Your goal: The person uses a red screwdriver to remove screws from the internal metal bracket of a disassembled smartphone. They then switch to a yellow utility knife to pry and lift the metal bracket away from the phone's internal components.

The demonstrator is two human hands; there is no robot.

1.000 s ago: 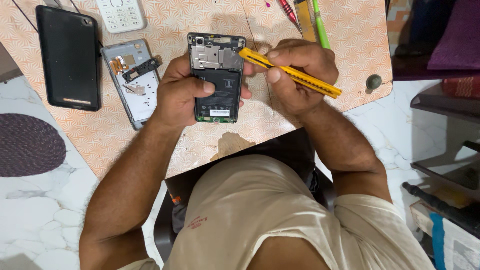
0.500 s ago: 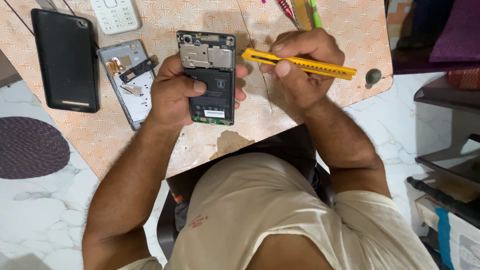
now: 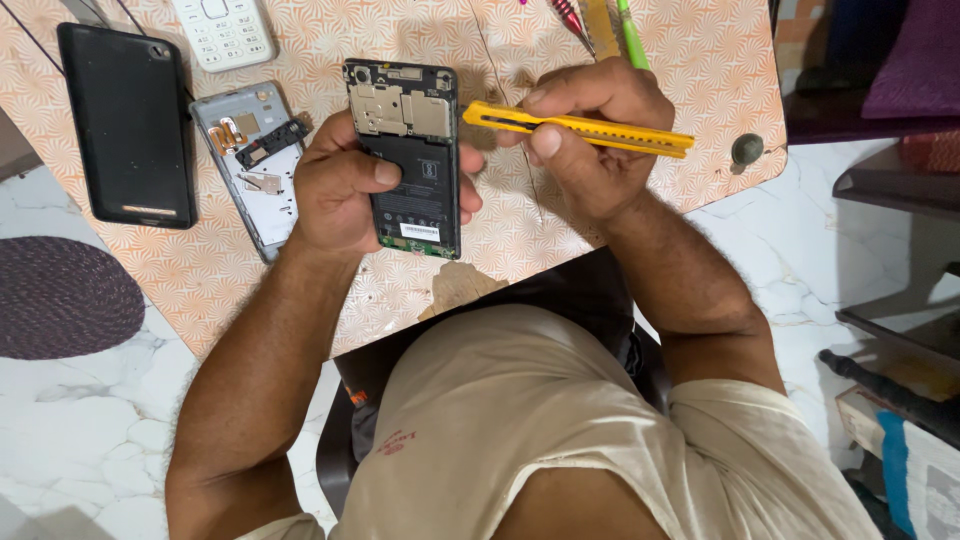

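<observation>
Now left hand [image 3: 345,185] wraps fingers around opened phone [image 3: 408,150], back cover off, battery and metal shields showing, held above patterned table [image 3: 700,80]. Right hand [image 3: 590,140] pinches yellow utility knife [image 3: 580,128], tip just beside phone's upper right edge. Grey back cover [image 3: 250,165] and black phone [image 3: 125,120] lie left; white keypad phone [image 3: 225,30] at top.

Keypad phone [image 3: 225,30] and tool handles [image 3: 600,20] cut off by the top edge.
</observation>
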